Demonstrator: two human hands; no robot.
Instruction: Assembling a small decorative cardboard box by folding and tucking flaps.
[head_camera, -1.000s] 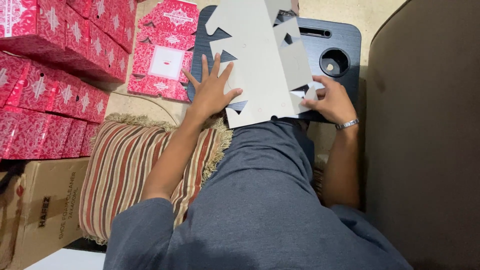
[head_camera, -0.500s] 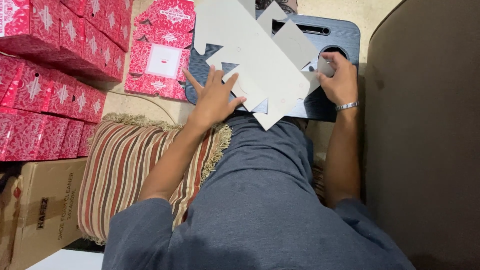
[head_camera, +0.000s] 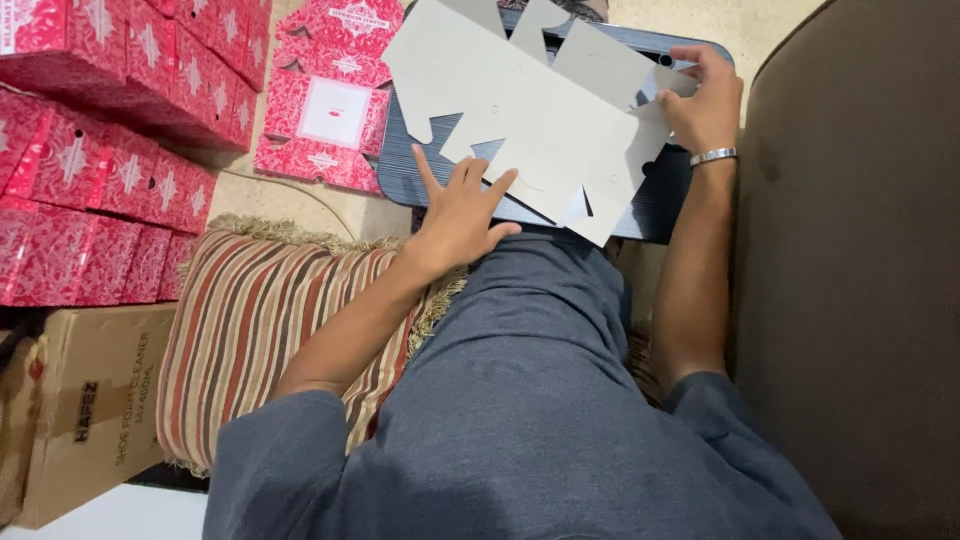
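Left hand (head_camera: 462, 215) is pressing flat, right hand (head_camera: 705, 100) pinching the grey flat box blank (head_camera: 540, 120) on the worktop (head_camera: 660, 205); advise keeping creases aligned.

**Flat grey box blank lying across the lap tray**

A die-cut cardboard blank (head_camera: 545, 120), plain grey on its upturned face, is lying unfolded and tilted across the upper centre of the frame. Its flaps and notched tabs are spreading outward, with triangular cut-outs along the lower edge. It is resting flat, overhanging the tray's near edge slightly.
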